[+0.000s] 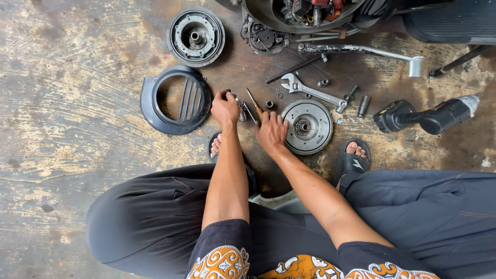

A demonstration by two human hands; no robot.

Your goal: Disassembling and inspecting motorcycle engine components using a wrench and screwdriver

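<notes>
Left hand (pixel 225 107) clenched on a small metal part (pixel 242 111), pinned low over the floor (pixel 77 129), seemingly to hold it firm against the tool. Right hand (pixel 272 132) closed round the wooden handle of a screwdriver (pixel 253 105), shaft angled up and away toward that part, so both hands meet in the narrow gap in front of the knees. Just right of the right hand, a round flywheel (pixel 309 126) flat on the floor, hub up, within easy reach. Beyond it, an adjustable wrench (pixel 310 90), a few loose nuts and sockets (pixel 363 106), and a cordless impact driver (pixel 429 116) on its side, all spread out rather than piled, each plainly visible. Left of the left hand, a dark fan cover (pixel 175 101) laid aside, and above it a second round drum (pixel 196 37). At top, the open engine (pixel 289 20), close by the parts.
</notes>
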